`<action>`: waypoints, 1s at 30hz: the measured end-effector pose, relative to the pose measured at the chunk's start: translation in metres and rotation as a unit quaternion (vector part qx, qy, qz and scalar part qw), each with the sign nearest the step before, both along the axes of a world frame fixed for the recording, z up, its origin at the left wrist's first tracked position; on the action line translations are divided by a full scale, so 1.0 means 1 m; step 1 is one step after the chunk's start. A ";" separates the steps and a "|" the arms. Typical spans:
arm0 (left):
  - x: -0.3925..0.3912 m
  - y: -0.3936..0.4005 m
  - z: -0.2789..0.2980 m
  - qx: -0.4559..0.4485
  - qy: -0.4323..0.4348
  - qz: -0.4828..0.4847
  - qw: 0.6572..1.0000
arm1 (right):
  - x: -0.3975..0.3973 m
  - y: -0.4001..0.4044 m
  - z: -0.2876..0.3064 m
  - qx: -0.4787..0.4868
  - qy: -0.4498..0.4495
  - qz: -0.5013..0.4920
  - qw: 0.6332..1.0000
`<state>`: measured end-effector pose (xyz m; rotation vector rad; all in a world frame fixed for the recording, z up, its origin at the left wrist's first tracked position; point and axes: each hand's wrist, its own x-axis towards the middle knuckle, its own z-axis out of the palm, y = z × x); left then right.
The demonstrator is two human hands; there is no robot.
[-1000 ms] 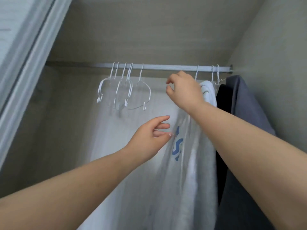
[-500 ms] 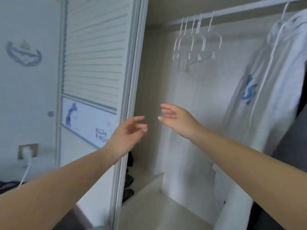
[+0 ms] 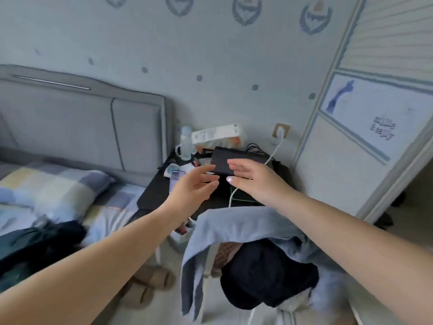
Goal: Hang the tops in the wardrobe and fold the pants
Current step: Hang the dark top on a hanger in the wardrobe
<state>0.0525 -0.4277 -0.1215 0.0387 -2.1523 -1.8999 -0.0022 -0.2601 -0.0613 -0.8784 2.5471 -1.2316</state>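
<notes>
Wardrobe rail gone; empty hands bedward.

Both bare forearms reach forward. The left hand and right hand hover close together, palms turned toward each other, fingers loosely extended, holding nothing.

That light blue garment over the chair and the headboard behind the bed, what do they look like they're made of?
The light blue garment looks like soft woven cloth, possibly cotton, matte: it drapes and creases. The headboard looks padded and covered in grey matte fabric or faux leather, with piped panel seams; blur leaves that open.
</notes>
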 end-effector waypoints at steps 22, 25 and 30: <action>0.535 -0.354 -0.217 0.138 -0.255 0.550 0.783 | 0.357 -0.503 -0.213 0.177 -0.204 0.446 0.853; 0.577 -0.373 -0.231 0.153 -0.282 0.576 0.752 | 0.388 -0.540 -0.231 0.205 -0.201 0.468 0.836; 0.622 -0.396 -0.258 0.186 -0.319 0.606 0.705 | 0.428 -0.595 -0.269 0.257 -0.207 0.495 0.804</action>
